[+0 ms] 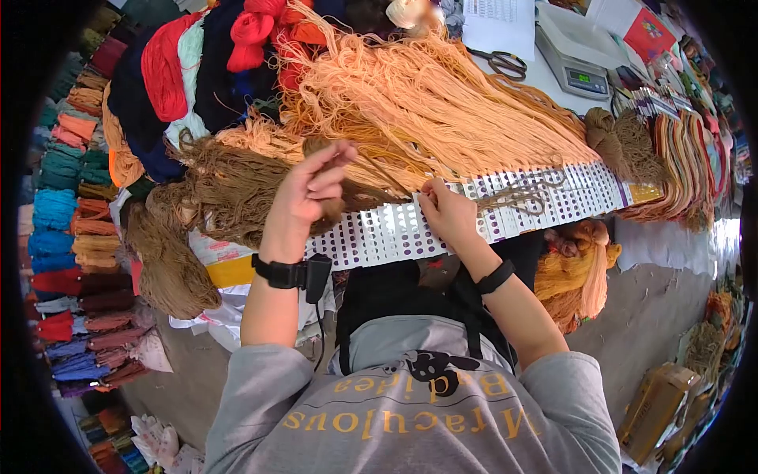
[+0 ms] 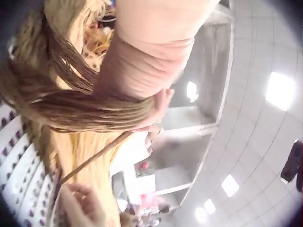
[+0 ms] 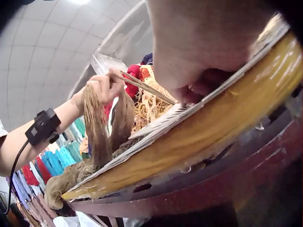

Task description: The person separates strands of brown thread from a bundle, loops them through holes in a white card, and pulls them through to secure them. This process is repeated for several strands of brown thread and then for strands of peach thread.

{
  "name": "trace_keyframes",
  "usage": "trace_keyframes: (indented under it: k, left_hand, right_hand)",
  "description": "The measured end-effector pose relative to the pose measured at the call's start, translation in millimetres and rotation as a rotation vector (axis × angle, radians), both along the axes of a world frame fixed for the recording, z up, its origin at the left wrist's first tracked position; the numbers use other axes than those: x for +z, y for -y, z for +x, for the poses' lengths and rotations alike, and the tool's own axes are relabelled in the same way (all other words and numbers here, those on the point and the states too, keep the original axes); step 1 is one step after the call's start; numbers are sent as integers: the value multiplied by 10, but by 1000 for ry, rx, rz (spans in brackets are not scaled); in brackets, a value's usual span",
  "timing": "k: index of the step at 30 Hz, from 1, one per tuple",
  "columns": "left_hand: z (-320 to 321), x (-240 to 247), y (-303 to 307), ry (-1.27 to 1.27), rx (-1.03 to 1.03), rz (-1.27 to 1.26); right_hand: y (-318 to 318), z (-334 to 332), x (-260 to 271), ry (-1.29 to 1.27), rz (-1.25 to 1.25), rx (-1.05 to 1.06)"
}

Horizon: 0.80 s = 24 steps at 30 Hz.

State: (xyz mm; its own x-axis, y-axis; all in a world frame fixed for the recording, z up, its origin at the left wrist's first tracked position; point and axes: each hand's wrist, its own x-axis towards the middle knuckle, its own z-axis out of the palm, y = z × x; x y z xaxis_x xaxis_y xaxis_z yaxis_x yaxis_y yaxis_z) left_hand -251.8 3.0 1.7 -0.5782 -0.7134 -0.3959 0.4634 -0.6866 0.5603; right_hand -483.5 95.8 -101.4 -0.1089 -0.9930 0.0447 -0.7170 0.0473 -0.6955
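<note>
My left hand curls around a bundle of brown yarn, raised over the left end of the white punched card. My right hand pinches 1 strand from that bundle down onto the card's middle.

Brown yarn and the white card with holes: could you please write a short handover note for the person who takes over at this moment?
Left hand: raised, grips the brown yarn bundle.
Right hand: pinches a thin brown strand that runs from the bundle, at the far edge of the long white card with rows of purple-marked holes.
Done: peach-orange yarn hanks fan out from the card's far edge; whether they are tied in, cannot tell.
To do: brown strand seems not yet fixed; the near rows look bare.
</note>
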Motion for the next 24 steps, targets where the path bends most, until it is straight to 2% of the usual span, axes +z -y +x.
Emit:
trace_keyframes:
  k: [2, 3, 4, 5, 6, 8, 10, 11, 12, 14, 17, 18, 20, 22, 24]
  left_hand:
    - [-229, -16, -202, 68, -219, -141]
    - [-348, -246, -200, 196, -295, -81]
    - [-485, -443, -281, 423, -363, -138]
    - [-674, -287, -414, 627, -477, -268]
    - [-722, -593, -426, 716, -561, -370]
    - [-786, -716, -465, 852, -507, -470]
    - [-635, -998, -316, 1157, -230, -827]
    - [-519, -1154, -225, 898, 34, -944]
    - [-422, -475, -235, 745, -88, -263]
    - [44, -211, -65, 273, -23, -42]
    - [571, 165, 63, 232, 235, -96]
    - [827, 131, 175, 187, 176, -142]
    - [1275, 185, 414, -87, 261, -42]
    - [1404, 402, 560, 138, 412, -143]
    - [1608, 317, 881, 515, 507, -310]
  right_hand:
    - [-25, -4, -29, 122, -75, -53]
    - [-35, -11, -53, 181, -110, -81]
    - [-38, -12, -86, 207, -146, -72]
    - [-35, -22, -121, 231, -183, -66]
    - [-37, -37, -135, 254, -220, -63]
    - [-51, -38, -56, 135, -191, -2]
    - [-54, -23, 19, -33, -192, 66]
    - [-58, -20, 110, -63, -131, 131]
    - [-55, -12, 102, -72, -172, 132]
    - [-51, 13, 78, -88, -251, 143]
    - [-52, 35, 98, -105, -244, 127]
    - [-45, 30, 102, -108, -239, 128]
    - [-48, 35, 94, -105, -220, 118]
    - [-50, 29, 87, -95, -215, 103]
    - [-52, 28, 84, -80, -223, 108]
